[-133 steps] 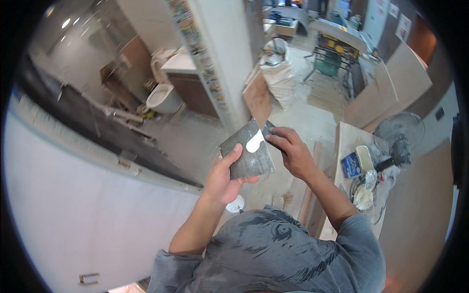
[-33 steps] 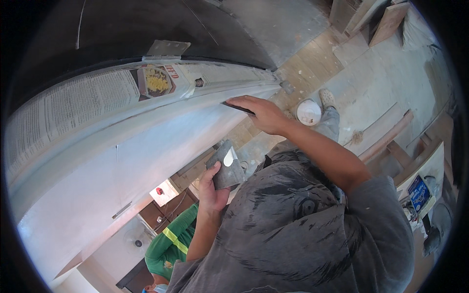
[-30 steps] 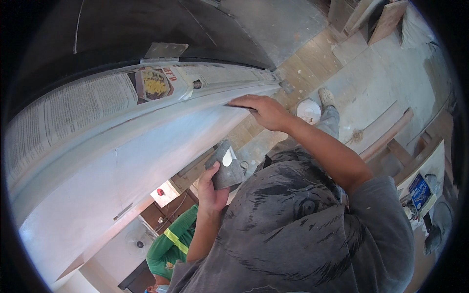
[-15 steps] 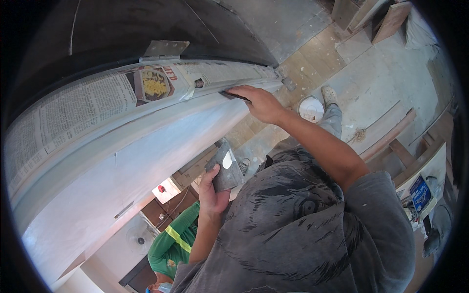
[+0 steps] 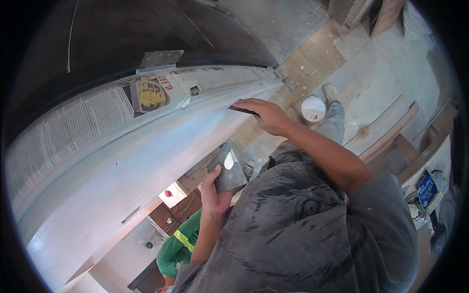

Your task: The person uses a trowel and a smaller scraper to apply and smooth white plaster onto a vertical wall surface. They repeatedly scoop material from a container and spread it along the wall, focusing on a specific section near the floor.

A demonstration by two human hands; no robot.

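Observation:
My right hand (image 5: 268, 117) grips a thin dark scraper blade (image 5: 243, 110), its flat side close to the pale frame edge (image 5: 183, 113) of the wall. Whether the blade touches that edge I cannot tell. Lower down, my left hand (image 5: 213, 194) holds a grey rectangular plate (image 5: 233, 177), thumb on top and the other fingers mostly hidden beneath. A smooth dab of white putty (image 5: 228, 160) sits on the plate. Newspaper (image 5: 73, 110) covers the strip beyond the frame edge, beside a metal hinge (image 5: 160, 59) on a dark panel.
A white bucket (image 5: 312, 108) stands on the floor by my feet. Wooden boards (image 5: 386, 129) lie to the right, near a blue package (image 5: 426, 189). At lower left another person in a green sleeve (image 5: 171, 256) is close by, with a fan (image 5: 149, 245) behind.
My right hand has drawn the scraper slightly back toward me and away from the newspaper strip. The left hand still holds the plate, and the view has shifted a little.

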